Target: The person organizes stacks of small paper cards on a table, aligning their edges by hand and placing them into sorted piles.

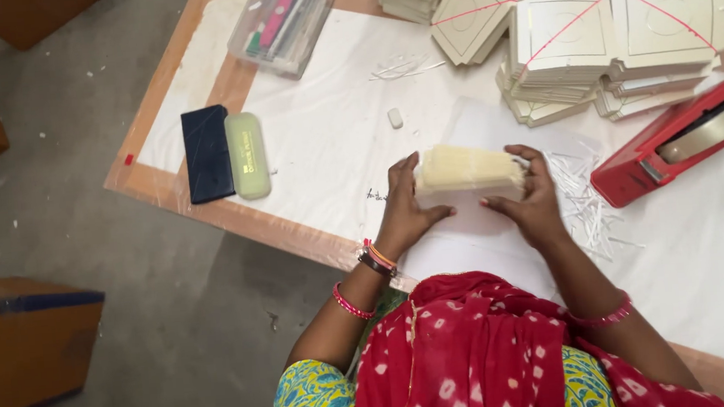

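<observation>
**Squaring a card stack between two hands**

Covering most of the view: white-sheeted work table (pixel 332 145) with brown taped border, set over grey floor. Ranged along far edge: piles of cream square cards (pixel 607 38), marked with pencilled outlines and pink diagonal lines, some piles leaning. Standing at right: red tape dispenser (pixel 676 140), roll mounted. Lying at left edge: dark blue case (pixel 207 153) beside pale green case (pixel 247 155), touching side by side. Placed at far left corner: clear plastic box (pixel 283 16) holding pens and similar items. Scattered by right wrist: thin white paper trimmings (pixel 586 203). Resting near centre: small white eraser (pixel 395 117).

Held at centre, just above table near its front edge: stack of cream cards (pixel 467 172), edges facing camera. Clamped from left end by left hand (pixel 401 213), thumb over top, fingers under and along front. Clamped from right end by right hand (pixel 534 203), likewise wrapped round the end. Both hands closed on the stack, pressing inward from opposite ends.

Judged light but loose: stiff as a block only while squeezed, individual cards thin and liable to slide or fan out. Best taken at both short ends, as now, with thumbs above to stop splaying. Stack sitting squarely between the palms, centred, long side across the body.
</observation>
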